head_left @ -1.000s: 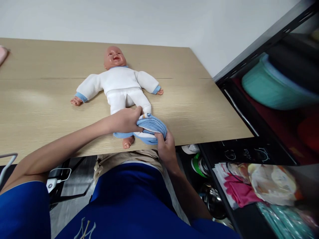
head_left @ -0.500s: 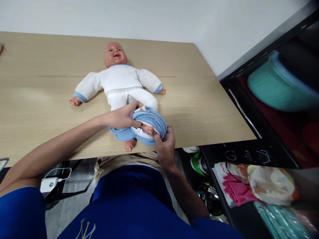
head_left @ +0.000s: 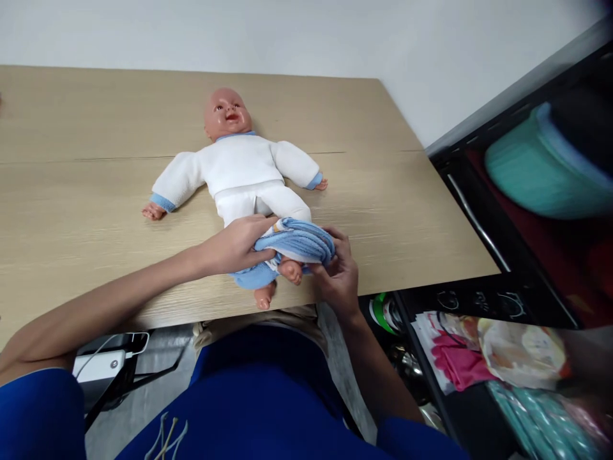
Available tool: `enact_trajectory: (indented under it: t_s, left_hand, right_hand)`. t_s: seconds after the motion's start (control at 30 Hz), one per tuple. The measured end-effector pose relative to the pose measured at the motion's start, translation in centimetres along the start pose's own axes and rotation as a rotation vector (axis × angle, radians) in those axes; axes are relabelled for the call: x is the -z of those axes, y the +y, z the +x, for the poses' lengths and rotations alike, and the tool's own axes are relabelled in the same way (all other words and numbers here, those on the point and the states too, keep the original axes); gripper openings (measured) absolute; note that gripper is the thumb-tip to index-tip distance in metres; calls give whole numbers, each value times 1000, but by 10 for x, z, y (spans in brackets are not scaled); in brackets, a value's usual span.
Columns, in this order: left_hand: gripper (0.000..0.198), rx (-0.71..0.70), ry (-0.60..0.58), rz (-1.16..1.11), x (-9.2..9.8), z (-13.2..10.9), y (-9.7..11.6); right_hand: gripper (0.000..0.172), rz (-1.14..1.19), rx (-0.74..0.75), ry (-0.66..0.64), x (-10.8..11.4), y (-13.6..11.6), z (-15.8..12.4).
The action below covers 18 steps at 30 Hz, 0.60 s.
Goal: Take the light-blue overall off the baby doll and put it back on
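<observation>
A baby doll (head_left: 246, 160) in a white top with blue cuffs lies on its back, its head away from me and its feet near the table's front edge. Bunched blue-and-white doll pants (head_left: 299, 237) circle its lower legs. My left hand (head_left: 244, 244) grips the left side of the bunched cloth between thumb and fingers. On the other side, my right hand (head_left: 339, 271) pinches the cloth's right edge. One doll foot (head_left: 290, 271) pokes out through the gathered cloth between my hands. The other foot (head_left: 265, 296) shows below, close to the edge.
The wooden table (head_left: 96, 211) meets a white wall at the back. At the right stands a black shelf rack with a teal bowl (head_left: 546, 166), a pink cloth (head_left: 460, 361) and plastic-wrapped packs (head_left: 536, 415). A white device with a cable (head_left: 99, 367) sits below the table at left.
My right hand has moved outward to the right, stretching the bunched pants around the leg. More of the doll's foot shows through the cloth. The view has shifted slightly.
</observation>
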<state>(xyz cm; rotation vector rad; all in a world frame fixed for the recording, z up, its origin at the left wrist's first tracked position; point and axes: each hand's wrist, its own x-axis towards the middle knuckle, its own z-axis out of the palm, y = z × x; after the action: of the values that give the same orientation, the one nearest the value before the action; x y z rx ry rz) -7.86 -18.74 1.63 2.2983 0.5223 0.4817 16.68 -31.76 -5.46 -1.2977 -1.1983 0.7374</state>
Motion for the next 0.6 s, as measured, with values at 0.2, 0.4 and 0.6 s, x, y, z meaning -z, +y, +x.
enact_trajectory:
  t_s: [0.2,0.4,0.6]
  left_hand:
    - [26,-47,101,-46,-1,1,-5]
    - [44,130,-16,-202,9,6,-5]
    - [49,110,13,-182,10,3,6]
  right_hand:
    - [45,63,-175,-227,9,1,19]
    - [50,-16,-181,-456,22,-3,45]
    - [41,-168,20,-551,31,-32,69]
